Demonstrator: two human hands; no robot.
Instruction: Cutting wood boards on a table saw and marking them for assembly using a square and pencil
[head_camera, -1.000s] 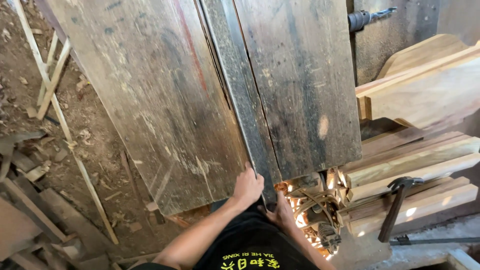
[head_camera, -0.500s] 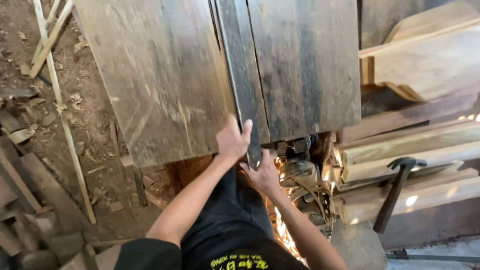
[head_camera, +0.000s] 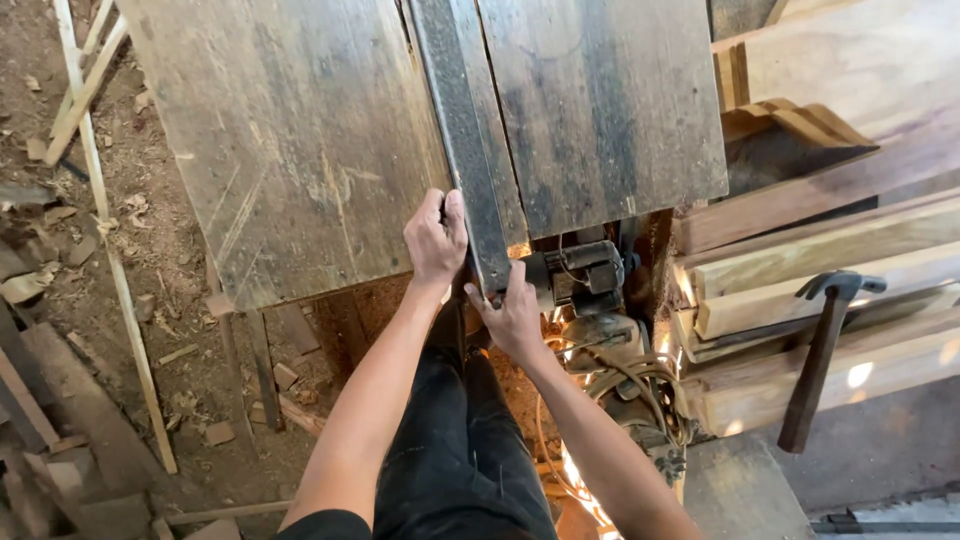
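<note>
A person stands at a worn wooden table (head_camera: 300, 150), both hands closed on the near end of a dark metal rail (head_camera: 462, 130) that runs between its two boards. The rail's long axis lies from about 6 o'clock at the table's near edge up toward 12 o'clock, leaning slightly left at the far end. The left hand (head_camera: 436, 240) wraps the rail's left flank, fingers curled on top; the right hand (head_camera: 512, 315) grips the very end from below and to the right, at about 5 o'clock from the left. The left hand sits farther up the rail, the right nearer the body. Just right of the right hand, under the table edge, hangs a motor (head_camera: 585, 275) with tangled cords. At 3 o'clock lie stacked planks (head_camera: 800, 250), and a hammer (head_camera: 825, 350) leans against them, head up. Thin wooden strips (head_camera: 105, 260) and offcuts litter the dirt floor at 9 o'clock. No packages, labels or signs are visible anywhere in view.
</note>
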